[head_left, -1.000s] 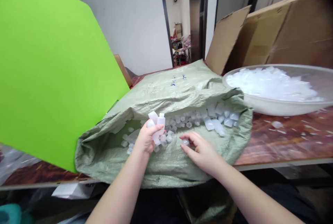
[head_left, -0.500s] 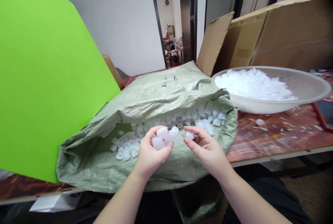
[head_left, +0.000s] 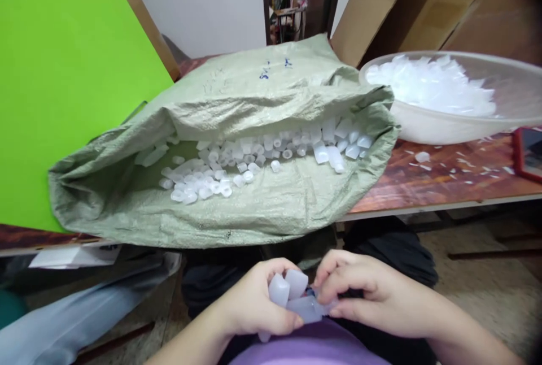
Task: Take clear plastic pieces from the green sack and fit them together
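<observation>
Close to my body, below the table edge, my left hand [head_left: 260,300] is closed around several milky white plastic pieces [head_left: 296,284]. Some look like short caps or tubes. My right hand [head_left: 359,291] pinches the end of one translucent piece [head_left: 324,305] against those in my left hand; its fingertips partly hide it. Beyond my hands, an open pale green woven sack [head_left: 271,207] lies on the table, with many similar small white pieces [head_left: 203,178] spread inside its mouth.
A wide translucent bowl [head_left: 440,127] heaped with white plastic pieces stands right of the sack. White scraps and a red-framed object [head_left: 529,153] lie on the table [head_left: 381,195]. A bright green panel [head_left: 71,82] rises at left; cardboard [head_left: 381,9] stands behind the bowl.
Both hands have drawn back from the sack's mouth toward my body, still holding white pieces, and come together. The view has tilted downward.
</observation>
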`<move>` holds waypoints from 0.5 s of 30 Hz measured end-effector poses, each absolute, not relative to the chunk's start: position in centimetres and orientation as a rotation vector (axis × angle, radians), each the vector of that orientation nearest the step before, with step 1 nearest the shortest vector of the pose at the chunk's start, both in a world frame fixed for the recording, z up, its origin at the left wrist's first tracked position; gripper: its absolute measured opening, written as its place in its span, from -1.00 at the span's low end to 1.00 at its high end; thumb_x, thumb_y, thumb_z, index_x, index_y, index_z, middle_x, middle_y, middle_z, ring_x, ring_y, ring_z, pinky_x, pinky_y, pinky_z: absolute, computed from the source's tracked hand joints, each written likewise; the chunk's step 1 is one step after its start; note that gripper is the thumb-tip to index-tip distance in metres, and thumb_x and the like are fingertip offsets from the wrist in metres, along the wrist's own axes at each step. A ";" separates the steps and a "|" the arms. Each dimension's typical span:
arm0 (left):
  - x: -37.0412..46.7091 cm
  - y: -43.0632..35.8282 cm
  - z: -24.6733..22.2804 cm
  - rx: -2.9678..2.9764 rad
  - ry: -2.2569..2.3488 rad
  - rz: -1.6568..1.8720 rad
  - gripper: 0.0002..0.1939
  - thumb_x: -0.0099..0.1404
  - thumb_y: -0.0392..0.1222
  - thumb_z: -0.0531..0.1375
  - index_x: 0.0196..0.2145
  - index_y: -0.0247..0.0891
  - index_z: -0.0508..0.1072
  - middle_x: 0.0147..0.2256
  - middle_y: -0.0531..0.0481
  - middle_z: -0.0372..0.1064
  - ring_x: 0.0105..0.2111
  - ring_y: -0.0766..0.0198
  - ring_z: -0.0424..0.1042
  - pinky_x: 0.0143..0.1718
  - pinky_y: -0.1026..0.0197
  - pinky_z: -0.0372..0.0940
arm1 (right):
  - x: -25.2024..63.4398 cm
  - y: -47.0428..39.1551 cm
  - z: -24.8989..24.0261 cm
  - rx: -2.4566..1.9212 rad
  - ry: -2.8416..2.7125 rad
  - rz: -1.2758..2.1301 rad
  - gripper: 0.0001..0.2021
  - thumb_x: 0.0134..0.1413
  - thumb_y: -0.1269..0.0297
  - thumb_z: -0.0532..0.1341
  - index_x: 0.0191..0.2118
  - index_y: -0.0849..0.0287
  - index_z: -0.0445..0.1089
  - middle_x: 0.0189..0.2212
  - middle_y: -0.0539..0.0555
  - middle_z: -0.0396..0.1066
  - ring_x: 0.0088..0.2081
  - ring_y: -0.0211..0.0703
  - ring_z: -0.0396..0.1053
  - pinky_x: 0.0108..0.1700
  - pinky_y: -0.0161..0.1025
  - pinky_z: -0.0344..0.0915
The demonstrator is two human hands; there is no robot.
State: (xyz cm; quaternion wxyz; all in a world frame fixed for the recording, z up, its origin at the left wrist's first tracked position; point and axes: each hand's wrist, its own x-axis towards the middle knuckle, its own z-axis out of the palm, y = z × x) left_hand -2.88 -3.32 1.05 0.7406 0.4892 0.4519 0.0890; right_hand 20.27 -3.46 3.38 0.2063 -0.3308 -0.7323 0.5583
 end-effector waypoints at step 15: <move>-2.7 -2.9 -3.6 0.796 0.905 0.364 -0.53 -0.28 -0.30 0.40 -0.33 -0.31 0.40 -0.38 0.00 0.37 -0.46 0.33 0.30 -0.49 0.35 0.19 | 20.7 -4.9 -0.5 -1.079 -1.913 1.553 -0.80 0.09 0.30 0.14 -0.16 0.06 0.41 -0.20 0.08 0.37 -0.15 -0.22 0.35 -0.07 -0.24 0.30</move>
